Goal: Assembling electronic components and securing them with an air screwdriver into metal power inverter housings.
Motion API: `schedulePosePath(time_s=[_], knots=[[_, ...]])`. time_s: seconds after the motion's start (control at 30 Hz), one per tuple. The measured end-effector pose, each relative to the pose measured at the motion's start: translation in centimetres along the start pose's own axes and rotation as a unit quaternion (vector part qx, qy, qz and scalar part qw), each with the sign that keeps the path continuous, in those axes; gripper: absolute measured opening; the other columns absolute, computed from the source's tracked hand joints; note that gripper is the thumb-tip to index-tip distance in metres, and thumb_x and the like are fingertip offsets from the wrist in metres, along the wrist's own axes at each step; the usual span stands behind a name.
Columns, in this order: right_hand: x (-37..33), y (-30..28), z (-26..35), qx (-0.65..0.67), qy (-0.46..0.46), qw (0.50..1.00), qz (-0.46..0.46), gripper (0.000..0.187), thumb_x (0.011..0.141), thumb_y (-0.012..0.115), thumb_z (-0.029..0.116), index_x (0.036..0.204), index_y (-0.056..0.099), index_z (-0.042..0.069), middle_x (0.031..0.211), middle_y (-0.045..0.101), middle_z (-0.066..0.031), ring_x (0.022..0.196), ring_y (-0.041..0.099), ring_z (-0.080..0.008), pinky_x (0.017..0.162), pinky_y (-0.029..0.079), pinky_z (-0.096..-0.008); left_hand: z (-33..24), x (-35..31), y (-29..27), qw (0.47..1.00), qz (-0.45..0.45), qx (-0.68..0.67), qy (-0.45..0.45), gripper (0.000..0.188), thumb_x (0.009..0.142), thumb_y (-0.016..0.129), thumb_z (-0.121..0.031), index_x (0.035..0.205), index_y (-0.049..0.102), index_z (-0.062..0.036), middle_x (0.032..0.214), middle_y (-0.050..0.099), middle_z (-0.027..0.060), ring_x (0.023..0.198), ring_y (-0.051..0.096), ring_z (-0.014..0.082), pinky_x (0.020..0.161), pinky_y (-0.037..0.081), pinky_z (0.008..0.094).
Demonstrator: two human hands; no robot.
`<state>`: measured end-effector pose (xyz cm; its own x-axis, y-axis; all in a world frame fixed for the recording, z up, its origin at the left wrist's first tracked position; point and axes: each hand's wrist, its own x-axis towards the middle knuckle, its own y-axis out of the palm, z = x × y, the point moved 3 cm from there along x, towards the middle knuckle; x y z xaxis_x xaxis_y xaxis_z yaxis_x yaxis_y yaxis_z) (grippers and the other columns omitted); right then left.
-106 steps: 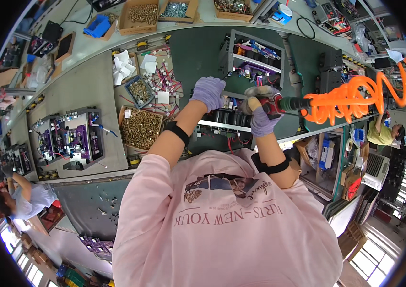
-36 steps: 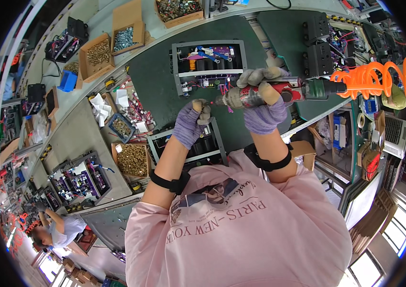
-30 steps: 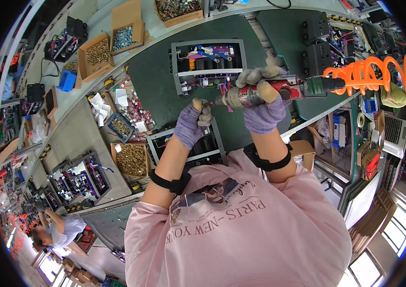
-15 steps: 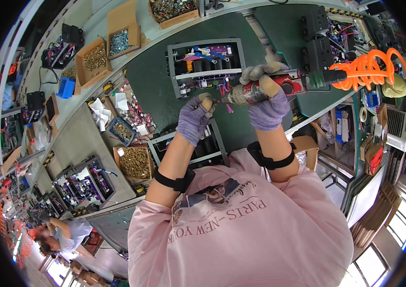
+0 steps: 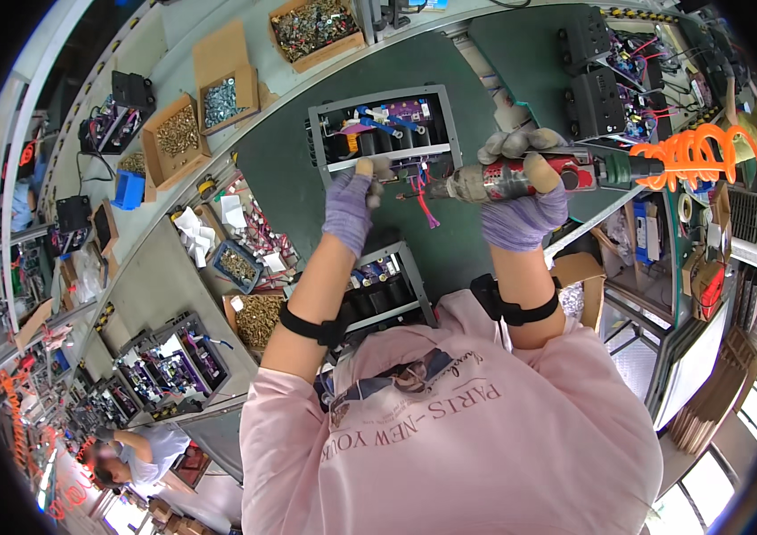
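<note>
My right hand point(image 5: 525, 196), in a grey and purple glove, is wrapped round a red and silver air screwdriver point(image 5: 476, 183). The tool lies almost level, its bit pointing left toward red and purple wires point(image 5: 425, 201). My left hand point(image 5: 351, 201), gloved alike, is at the near left part of an open metal chassis point(image 5: 320, 134). Its fingers are bent together; whatever they hold is hidden. Inside the chassis are blue-ended cables point(image 5: 383, 125), a purple circuit board and black parts. A second chassis point(image 5: 405, 308) sits nearer my body, partly behind my left arm.
An orange coiled hose point(image 5: 699, 156) runs right from the tool. Boxes of brass-coloured screws point(image 5: 178, 134) and silver screws point(image 5: 222, 102) stand at the far left. Black-cased units point(image 5: 597, 102) are at the far right. Another person point(image 5: 142, 450) works at lower left.
My left hand has moved away from the screwdriver's tip, left and onto the chassis's near part. My right hand has drawn the screwdriver slightly to the right.
</note>
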<state>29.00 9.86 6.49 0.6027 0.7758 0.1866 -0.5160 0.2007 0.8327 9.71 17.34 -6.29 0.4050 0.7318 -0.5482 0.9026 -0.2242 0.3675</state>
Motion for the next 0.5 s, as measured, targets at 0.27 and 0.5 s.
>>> schedulePosePath(time_s=[0.27, 0.5], knots=[[1.9, -1.3, 0.6, -0.052, -0.044, 0.998, -0.010, 0.021, 0.072, 0.061, 0.002, 0.093, 0.056, 0.005, 0.080, 0.059, -0.0114, 0.071, 0.056, -0.0234, 0.067, 0.047, -0.0387, -7.2, 6.8, 2.0, 0.635, -0.010, 0.629, 0.448, 0.028, 0.075, 0.067, -0.022, 0.102, 0.067, -0.0182, 0.100, 0.064, 0.0004, 0.089, 0.046, 0.0226, 0.085, 0.039, 0.0302], [5.3, -2.5, -0.1, -0.090, -0.106, 0.990, -0.017, 0.023, 0.070, 0.065, 0.001, 0.091, 0.056, 0.004, 0.074, 0.059, -0.0125, 0.066, 0.056, -0.0249, 0.062, 0.047, -0.0365, -7.2, 7.8, 3.4, 0.638, 0.048, 0.636, 0.432, 0.016, 0.071, 0.069, -0.017, 0.083, 0.067, -0.0086, 0.085, 0.063, 0.0064, 0.079, 0.048, 0.0261, 0.077, 0.041, 0.0357]])
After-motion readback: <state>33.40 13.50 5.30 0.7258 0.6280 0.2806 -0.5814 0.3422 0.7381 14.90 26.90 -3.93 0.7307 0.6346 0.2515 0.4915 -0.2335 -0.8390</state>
